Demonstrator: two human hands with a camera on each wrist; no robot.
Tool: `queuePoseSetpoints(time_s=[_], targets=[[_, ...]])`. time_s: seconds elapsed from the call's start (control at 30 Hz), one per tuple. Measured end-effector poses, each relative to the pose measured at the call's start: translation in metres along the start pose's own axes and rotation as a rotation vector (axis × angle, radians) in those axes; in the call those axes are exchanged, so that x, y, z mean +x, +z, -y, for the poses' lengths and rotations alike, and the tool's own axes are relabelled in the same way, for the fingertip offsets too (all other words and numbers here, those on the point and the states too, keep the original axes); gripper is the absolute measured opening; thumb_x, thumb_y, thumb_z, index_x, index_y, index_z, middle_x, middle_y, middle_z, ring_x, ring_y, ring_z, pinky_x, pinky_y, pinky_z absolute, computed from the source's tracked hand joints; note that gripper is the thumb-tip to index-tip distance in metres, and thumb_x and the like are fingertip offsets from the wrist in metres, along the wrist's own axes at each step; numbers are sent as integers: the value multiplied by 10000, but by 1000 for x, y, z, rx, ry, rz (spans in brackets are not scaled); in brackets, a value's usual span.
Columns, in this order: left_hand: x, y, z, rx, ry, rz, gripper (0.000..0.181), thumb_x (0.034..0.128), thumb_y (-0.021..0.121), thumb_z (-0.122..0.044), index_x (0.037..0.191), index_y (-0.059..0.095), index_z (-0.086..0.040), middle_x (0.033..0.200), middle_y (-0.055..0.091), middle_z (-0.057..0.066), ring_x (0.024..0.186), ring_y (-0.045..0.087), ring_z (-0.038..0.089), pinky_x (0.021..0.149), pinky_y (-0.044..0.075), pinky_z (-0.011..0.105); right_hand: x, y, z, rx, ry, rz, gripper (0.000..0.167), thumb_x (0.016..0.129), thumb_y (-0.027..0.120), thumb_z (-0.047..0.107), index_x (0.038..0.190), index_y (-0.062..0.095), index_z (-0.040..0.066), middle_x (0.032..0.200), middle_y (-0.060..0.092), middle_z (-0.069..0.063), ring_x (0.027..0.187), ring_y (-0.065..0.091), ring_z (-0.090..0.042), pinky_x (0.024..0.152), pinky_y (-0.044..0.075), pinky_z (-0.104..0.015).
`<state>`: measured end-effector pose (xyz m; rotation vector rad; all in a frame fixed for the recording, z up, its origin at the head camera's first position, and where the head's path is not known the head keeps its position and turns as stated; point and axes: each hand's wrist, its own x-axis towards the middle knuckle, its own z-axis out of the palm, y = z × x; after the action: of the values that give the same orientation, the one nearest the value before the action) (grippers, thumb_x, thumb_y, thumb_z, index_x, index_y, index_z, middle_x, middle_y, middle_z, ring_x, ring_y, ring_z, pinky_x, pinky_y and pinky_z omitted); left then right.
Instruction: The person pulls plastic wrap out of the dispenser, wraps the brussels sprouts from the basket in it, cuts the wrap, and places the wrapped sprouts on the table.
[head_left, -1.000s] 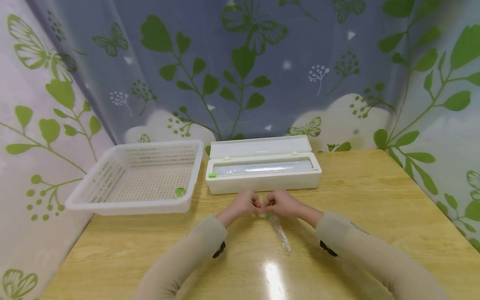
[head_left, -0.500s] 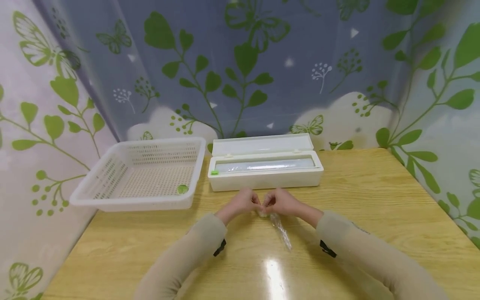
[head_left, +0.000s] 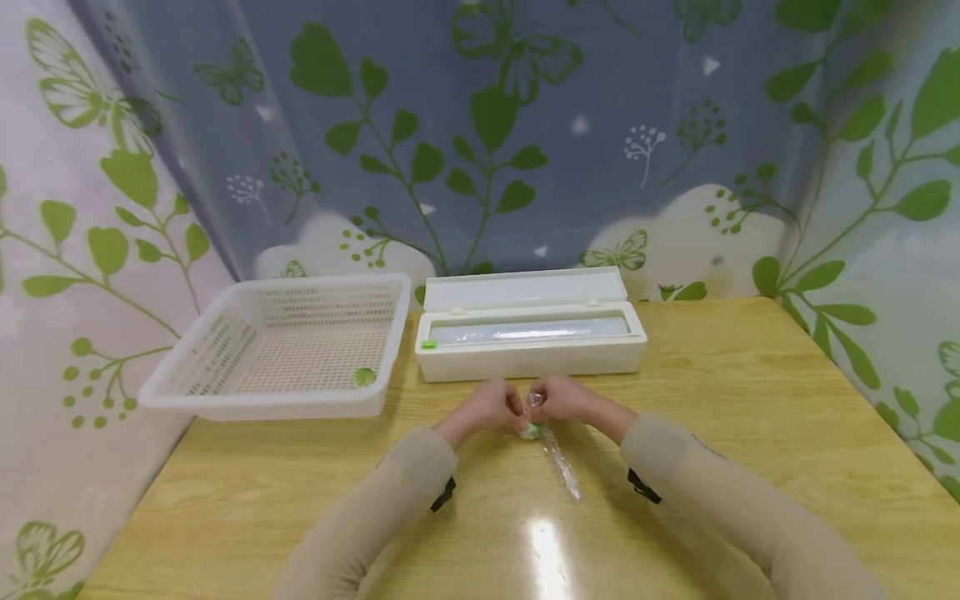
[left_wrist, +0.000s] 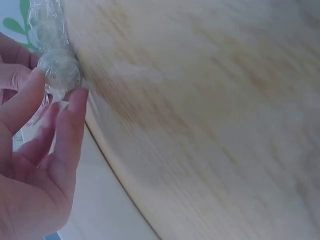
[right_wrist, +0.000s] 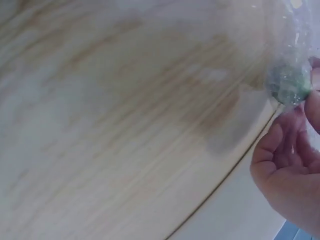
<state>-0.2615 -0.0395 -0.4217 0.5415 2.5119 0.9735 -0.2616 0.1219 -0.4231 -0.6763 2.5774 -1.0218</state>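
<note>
Between both hands, just in front of the white box, is a small round green piece (head_left: 531, 432) wrapped in clear cling film (head_left: 560, 468). What the green piece is cannot be told through the film. My left hand (head_left: 495, 407) pinches the wrapped piece between thumb and fingertips; the left wrist view shows the wrapped piece (left_wrist: 61, 72) at those fingertips. Close beside it, my right hand (head_left: 561, 398) pinches gathered film above the piece with curled fingers. A twisted tail of film trails toward me over the table. In the right wrist view the green piece (right_wrist: 287, 82) shows through the film.
Behind the hands stands a long white cling film box (head_left: 525, 364), lid raised, with a film roll (head_left: 532, 331) inside and a green slider (head_left: 428, 344) at its left. To the left, a white plastic basket (head_left: 262, 407) holds one small green piece (head_left: 364, 377).
The hands have parted slightly, and a bit of film now shows upright between them. The green piece is more visible below the fingers. The view has shifted slightly; box and basket stay put.
</note>
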Motion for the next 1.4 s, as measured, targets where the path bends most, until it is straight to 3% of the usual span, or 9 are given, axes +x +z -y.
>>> queuePoseSetpoints(time_s=[0.17,0.3,0.47,0.63,0.9,1.0,1.13,1.2,1.4], targets=[[-3,-2,0,-70,-48,62,143,718,721,-66,798,635,15,723,602,52,613,570,143,564,481,234,1,-3,0,-3,-15,46,176,749,693,108,673,549,41,583,442,32,535,375,-90,494,322,-211],[-4,-4,4,-98,-33,65,149,720,730,-117,796,652,-15,705,614,33,615,559,130,566,472,242,0,0,-3,22,-13,9,134,745,692,100,695,587,35,605,499,26,554,406,-95,509,358,-220],[-1,-7,7,-19,11,9,132,727,727,-134,777,662,-31,688,607,12,611,532,118,550,449,235,1,2,-1,77,-11,-49,108,777,662,97,737,622,6,627,531,7,554,394,-97,506,346,-226],[3,-11,7,65,26,3,149,707,726,-52,836,664,-13,765,601,21,673,509,131,596,444,242,3,2,-1,104,10,-32,147,815,629,130,756,652,-3,621,543,5,530,354,-90,494,298,-219],[4,-15,5,107,83,35,199,678,725,-2,865,662,-26,835,630,37,795,551,159,702,456,261,9,2,1,163,168,-26,151,753,691,114,703,611,-4,601,508,11,582,425,-104,514,354,-214],[3,-16,5,108,98,21,268,658,739,-2,902,628,9,847,620,67,811,561,184,705,460,262,19,3,-8,125,193,8,189,742,711,146,734,600,-7,647,531,-32,617,463,-143,544,401,-258],[2,-16,7,157,59,-28,320,633,783,-70,879,603,29,795,604,70,742,553,174,653,460,248,45,14,-54,131,70,110,260,734,721,272,816,625,45,734,566,-41,665,492,-153,572,429,-285],[1,-16,8,189,35,-31,277,628,788,-85,819,615,16,733,598,46,677,535,148,602,451,232,49,17,-60,153,60,162,286,752,703,274,904,633,43,804,580,-46,715,506,-156,611,445,-287],[2,-14,8,201,55,13,162,652,744,-15,770,633,-10,675,581,12,617,509,113,562,430,205,12,3,-4,251,112,187,215,814,617,81,952,586,-80,771,568,-47,674,501,-127,618,449,-263]])
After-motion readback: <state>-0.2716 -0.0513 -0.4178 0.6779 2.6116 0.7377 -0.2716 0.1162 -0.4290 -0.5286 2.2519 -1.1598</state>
